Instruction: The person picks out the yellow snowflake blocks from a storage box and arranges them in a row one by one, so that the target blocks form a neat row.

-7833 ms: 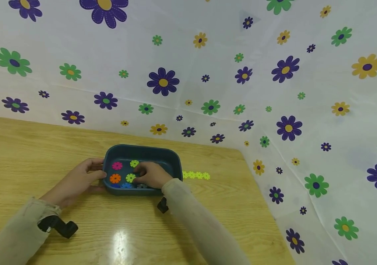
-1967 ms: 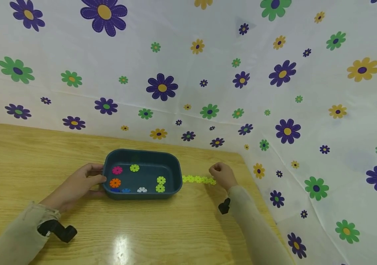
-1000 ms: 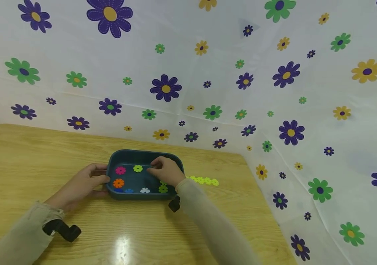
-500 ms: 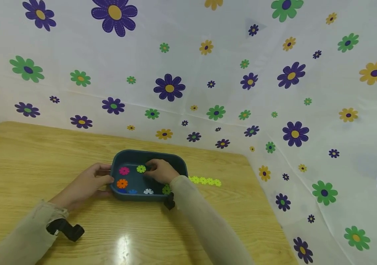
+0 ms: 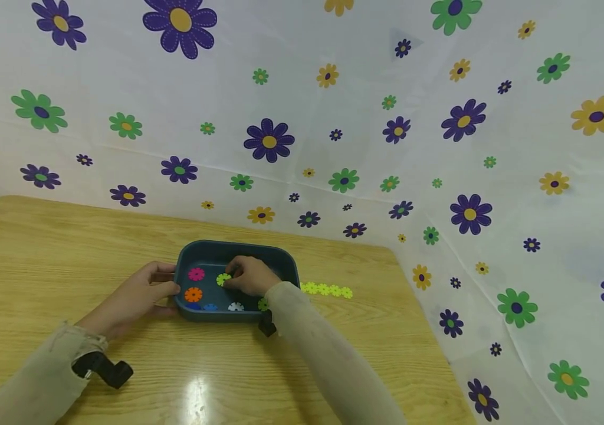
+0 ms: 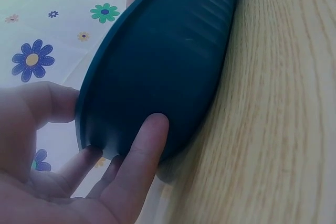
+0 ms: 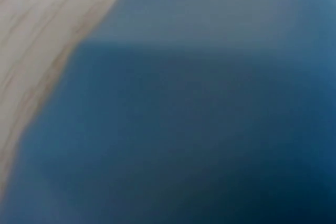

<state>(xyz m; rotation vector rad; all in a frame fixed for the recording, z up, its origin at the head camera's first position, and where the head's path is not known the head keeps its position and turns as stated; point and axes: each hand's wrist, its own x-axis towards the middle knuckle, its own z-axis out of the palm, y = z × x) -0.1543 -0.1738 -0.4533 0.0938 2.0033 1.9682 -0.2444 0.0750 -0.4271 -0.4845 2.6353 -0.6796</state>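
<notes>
A dark teal plastic bin [image 5: 222,316] stands on the table with toothed snowflake discs inside. My left hand [image 5: 140,295] grips its left end; in the left wrist view, fingers of that hand [image 6: 68,192] lie against the bin's end wall [image 6: 157,66]. Inside the bin, my right hand [image 5: 251,276] pinches the right edge of a yellow-green snowflake disc [image 5: 222,280]. Around it lie a pink disc [image 5: 196,274], an orange disc [image 5: 193,294], a white disc [image 5: 235,307] and blue discs [image 5: 210,307]. Another yellow-green disc [image 5: 263,304] is partly hidden by the right wrist.
A row of several yellow-green discs [image 5: 330,290] lies on the wooden table [image 5: 201,366], right of the bin. A white sheet with printed flowers [image 5: 302,100] hangs behind and to the right. Only the blurred bin [image 7: 173,119] and some table surface show in the right wrist view.
My right hand has moved from the row's right end leftward into the bin and pulled the yellow-green disc slightly nearer. The row has grown since the oldest frame. My left hand keeps its grip.
</notes>
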